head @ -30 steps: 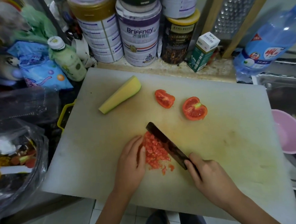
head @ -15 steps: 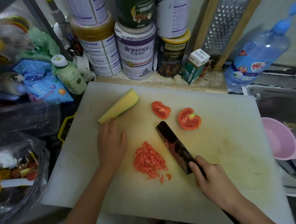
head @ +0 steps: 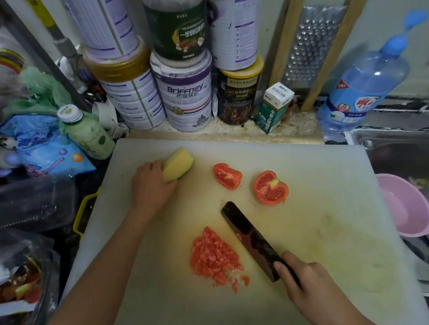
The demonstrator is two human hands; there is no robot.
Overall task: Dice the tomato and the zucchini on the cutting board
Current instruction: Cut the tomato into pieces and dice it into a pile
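Note:
On the white cutting board (head: 325,231), my left hand (head: 150,185) grips the near end of the zucchini piece (head: 181,164) at the board's far left. My right hand (head: 307,284) holds the handle of a dark knife (head: 249,238), whose blade lies angled just right of a pile of diced tomato (head: 214,256). Two uncut tomato pieces sit farther back: a smaller wedge (head: 227,176) and a half (head: 270,187) with its cut face up.
Stacked cans (head: 182,91) line the wall behind the board, with a small green carton (head: 274,107), a grater (head: 311,46) and a blue bottle (head: 362,85). A green-capped bottle (head: 86,131) and bags crowd the left. A pink bowl (head: 403,204) sits at the right.
My left hand left the diced tomato pile, reached to the far left and took hold of the zucchini piece. The knife lifted off the pile and shifted slightly right.

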